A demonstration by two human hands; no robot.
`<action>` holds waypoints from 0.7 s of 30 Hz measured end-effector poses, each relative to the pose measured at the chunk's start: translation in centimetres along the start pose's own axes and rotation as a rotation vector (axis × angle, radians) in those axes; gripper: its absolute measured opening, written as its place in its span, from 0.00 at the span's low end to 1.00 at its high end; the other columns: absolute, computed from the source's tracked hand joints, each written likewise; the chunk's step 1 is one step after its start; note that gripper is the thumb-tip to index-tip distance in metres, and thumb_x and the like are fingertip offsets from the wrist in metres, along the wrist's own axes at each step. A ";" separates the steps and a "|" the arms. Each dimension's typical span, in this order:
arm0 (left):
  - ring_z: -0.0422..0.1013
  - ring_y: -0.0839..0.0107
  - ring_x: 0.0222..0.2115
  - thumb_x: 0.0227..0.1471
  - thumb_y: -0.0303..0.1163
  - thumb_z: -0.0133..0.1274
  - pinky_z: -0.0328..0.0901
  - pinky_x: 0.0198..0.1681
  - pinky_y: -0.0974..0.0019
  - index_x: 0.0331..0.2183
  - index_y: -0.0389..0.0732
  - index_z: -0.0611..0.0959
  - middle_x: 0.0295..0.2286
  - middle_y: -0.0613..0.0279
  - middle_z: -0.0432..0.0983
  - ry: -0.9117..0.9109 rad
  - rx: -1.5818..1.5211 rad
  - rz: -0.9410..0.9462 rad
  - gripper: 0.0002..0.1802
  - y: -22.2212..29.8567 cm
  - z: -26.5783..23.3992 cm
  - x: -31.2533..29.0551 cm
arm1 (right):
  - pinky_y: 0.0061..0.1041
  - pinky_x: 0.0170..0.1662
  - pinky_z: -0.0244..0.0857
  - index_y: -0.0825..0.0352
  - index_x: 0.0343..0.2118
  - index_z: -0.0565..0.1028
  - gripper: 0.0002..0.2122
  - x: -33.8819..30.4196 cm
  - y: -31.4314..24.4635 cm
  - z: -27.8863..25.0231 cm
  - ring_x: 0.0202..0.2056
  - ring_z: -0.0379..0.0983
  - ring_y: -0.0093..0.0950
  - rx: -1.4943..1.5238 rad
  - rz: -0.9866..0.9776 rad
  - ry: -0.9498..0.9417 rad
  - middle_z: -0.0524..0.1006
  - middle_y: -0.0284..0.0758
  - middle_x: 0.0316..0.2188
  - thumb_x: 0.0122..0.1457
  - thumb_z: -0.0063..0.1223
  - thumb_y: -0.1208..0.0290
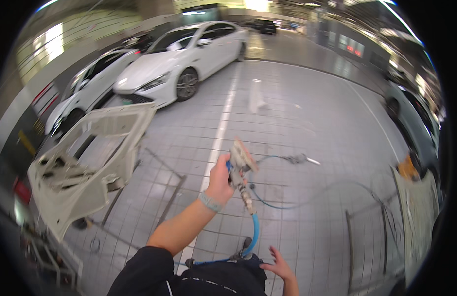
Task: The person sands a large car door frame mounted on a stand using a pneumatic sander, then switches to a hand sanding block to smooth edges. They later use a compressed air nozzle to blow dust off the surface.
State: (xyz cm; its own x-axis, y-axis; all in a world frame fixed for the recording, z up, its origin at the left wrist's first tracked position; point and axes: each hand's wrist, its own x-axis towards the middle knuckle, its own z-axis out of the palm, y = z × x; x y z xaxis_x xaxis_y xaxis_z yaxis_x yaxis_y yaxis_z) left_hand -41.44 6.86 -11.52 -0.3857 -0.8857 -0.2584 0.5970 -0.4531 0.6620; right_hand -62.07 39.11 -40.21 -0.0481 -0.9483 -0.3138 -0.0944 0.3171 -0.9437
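Well apart from both panel edges [145, 118], left hand [219, 176] clasps sander [244, 157] over tiled floor [307, 118]; right hand [280, 267] spread.

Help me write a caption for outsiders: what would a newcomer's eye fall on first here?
Probably the tool with a flat pad in the middle of the view, gripped in the raised left hand, with a bright blue hose hanging from its lower end. Next comes the big, pale car-body panel with its cut-outs, at the left. Behind it, toward the upper left, stands a glossy white sedan.
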 end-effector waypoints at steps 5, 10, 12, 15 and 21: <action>0.72 0.65 0.26 0.63 0.44 0.45 0.72 0.27 0.48 0.41 0.42 0.77 0.28 0.60 0.75 0.297 -0.068 0.325 0.16 14.3 0.1 2.8 | 0.34 0.62 0.59 0.65 0.55 0.73 0.29 22.4 -18.8 9.8 0.63 0.61 0.35 -0.093 -0.615 -0.904 0.67 0.42 0.60 0.52 0.72 0.63; 0.71 0.65 0.19 0.60 0.45 0.51 0.71 0.20 0.53 0.39 0.41 0.76 0.24 0.60 0.73 0.654 0.262 0.707 0.16 28.3 -3.2 -0.9 | 0.27 0.52 0.66 0.66 0.39 0.80 0.11 29.7 -18.8 18.6 0.47 0.73 0.24 0.021 -0.270 -1.615 0.79 0.31 0.41 0.60 0.64 0.64; 0.71 0.67 0.19 0.59 0.44 0.53 0.71 0.18 0.54 0.38 0.42 0.75 0.24 0.61 0.71 0.904 0.555 0.888 0.16 32.7 -5.1 -3.7 | 0.24 0.50 0.66 0.65 0.37 0.79 0.11 33.3 -17.4 19.8 0.43 0.74 0.20 -0.087 -0.109 -1.575 0.80 0.28 0.36 0.62 0.62 0.62; 0.69 0.73 0.21 0.57 0.43 0.56 0.68 0.23 0.64 0.38 0.41 0.75 0.26 0.65 0.70 1.129 0.832 1.044 0.16 37.7 -8.0 -7.3 | 0.23 0.42 0.66 0.64 0.34 0.78 0.14 37.7 -16.6 23.7 0.37 0.71 0.17 -0.119 -0.046 -1.580 0.78 0.26 0.32 0.66 0.55 0.56; 0.74 0.53 0.35 0.50 0.41 0.59 0.68 0.42 0.58 0.47 0.34 0.74 0.35 0.46 0.75 1.338 1.856 0.819 0.27 41.2 -11.3 -10.9 | 0.27 0.33 0.64 0.66 0.34 0.80 0.17 39.6 -24.8 28.6 0.28 0.70 0.19 -0.125 -0.322 -1.724 0.76 0.29 0.23 0.66 0.53 0.54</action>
State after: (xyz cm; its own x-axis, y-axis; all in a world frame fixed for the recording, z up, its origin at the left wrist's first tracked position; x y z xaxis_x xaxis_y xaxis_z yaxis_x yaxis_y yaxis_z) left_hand -4.69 -3.28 10.65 0.4039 -0.6622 0.6312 -0.9145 -0.2741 0.2976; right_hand -33.20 -6.77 -32.22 0.9912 0.1243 0.0456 0.0395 0.0513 -0.9979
